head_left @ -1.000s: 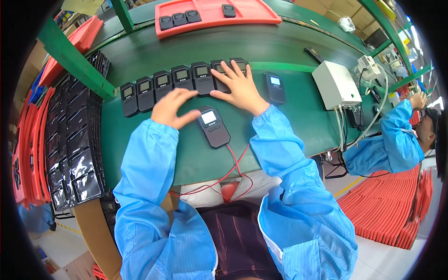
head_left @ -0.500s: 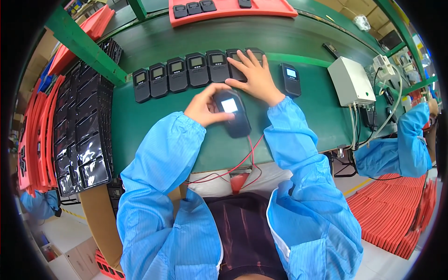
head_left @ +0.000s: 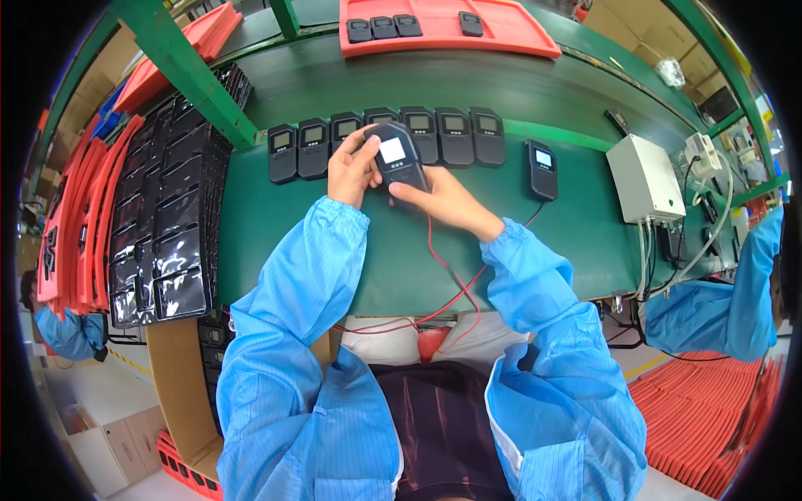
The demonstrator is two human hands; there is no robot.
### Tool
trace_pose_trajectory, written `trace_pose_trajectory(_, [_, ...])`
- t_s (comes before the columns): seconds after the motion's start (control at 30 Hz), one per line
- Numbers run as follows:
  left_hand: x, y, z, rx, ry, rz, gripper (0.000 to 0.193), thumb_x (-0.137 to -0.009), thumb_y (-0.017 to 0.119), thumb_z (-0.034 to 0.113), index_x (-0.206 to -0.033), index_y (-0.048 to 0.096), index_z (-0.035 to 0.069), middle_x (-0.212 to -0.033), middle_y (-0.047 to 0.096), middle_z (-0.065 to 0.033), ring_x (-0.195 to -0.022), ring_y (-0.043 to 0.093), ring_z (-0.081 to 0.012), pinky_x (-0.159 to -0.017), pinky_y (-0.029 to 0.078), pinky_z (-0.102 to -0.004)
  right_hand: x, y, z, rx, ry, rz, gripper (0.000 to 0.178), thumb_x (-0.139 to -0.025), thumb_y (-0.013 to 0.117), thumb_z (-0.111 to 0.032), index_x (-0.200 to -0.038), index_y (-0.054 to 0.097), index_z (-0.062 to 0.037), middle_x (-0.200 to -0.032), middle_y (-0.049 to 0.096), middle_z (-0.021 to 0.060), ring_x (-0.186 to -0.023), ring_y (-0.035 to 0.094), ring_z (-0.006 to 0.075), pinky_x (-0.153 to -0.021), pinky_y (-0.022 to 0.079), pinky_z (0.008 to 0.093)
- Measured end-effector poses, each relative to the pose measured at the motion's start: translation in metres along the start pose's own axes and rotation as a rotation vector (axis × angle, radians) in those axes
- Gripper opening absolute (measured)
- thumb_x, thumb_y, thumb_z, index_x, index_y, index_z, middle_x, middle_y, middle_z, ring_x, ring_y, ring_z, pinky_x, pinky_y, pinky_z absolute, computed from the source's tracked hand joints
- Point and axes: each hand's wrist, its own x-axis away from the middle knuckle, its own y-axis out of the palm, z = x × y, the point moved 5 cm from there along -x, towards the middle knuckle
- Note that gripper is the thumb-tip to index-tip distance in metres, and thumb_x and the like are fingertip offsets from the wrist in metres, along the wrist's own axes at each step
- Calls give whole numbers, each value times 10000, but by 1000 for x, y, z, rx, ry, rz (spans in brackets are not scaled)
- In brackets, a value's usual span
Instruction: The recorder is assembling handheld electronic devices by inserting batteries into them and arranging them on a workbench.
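Left hand and right hand share a single black meter over a green bench, as seen from the wearer's head camera. Bare fingers of the left close on the upper left edge, beside the bright screen. Lower down, the right clamps the opposite end, its thumb laid across the front below the buttons; the rest of its grip is mostly hidden behind the case.

Directly between the two hands, the meter is tilted, its long axis running from the screen end at upper left to the lower right, toward the right palm. Neither hand is nearer, since both touch it: the left has the screen end, the right the tail. The case appears lifted clear of the bench, screen turned up to the wearer. A red cord drops from beneath the right hand toward the lap; where it joins is covered.

Just beyond the hands, a row of seven similar units stands side by side, long axes pointing roughly away from the wearer. The held meter overlaps the middle of that line in view. Off to the right lies a second lit unit, apart from the row and nearer the right hand than the left. A white box sits farther right.
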Motion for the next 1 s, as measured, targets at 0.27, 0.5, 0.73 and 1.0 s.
trace_pose_trajectory(0.27, [5,16,3,72,4,-18,446,-972,524,347,-1330,514,81,-915,607,1,-725,529,-65,-628,422,-220,1,-10,10,125,173,31,455,-969,525,-432,-1141,604,-19,-940,669,54,-829,613,116,-679,495,262])
trace_pose_trajectory(0.5, [1,7,-10,-60,-21,-52,463,-988,466,401,-1333,496,94,-1027,593,-15,-826,538,-85,-672,414,-230,-2,-11,14,-18,153,75,531,-994,408,-498,-1104,624,-25,-893,674,67,-799,619,131,-624,495,267])
trace_pose_trajectory(0.73, [12,28,-9,-215,152,-86,409,-922,637,220,-1256,499,28,-1074,629,-65,-940,593,-128,-837,468,-275,1,-16,14,-86,117,90,644,-1004,309,-543,-1026,645,5,-852,663,69,-763,613,143,-611,499,272])
trace_pose_trajectory(1.0, [13,23,-3,-115,130,-70,444,-895,671,142,-1270,478,2,-1099,638,-87,-989,600,-143,-900,464,-292,-2,-21,17,81,186,94,643,-998,350,-543,-997,657,22,-860,664,80,-725,598,144,-608,492,273])
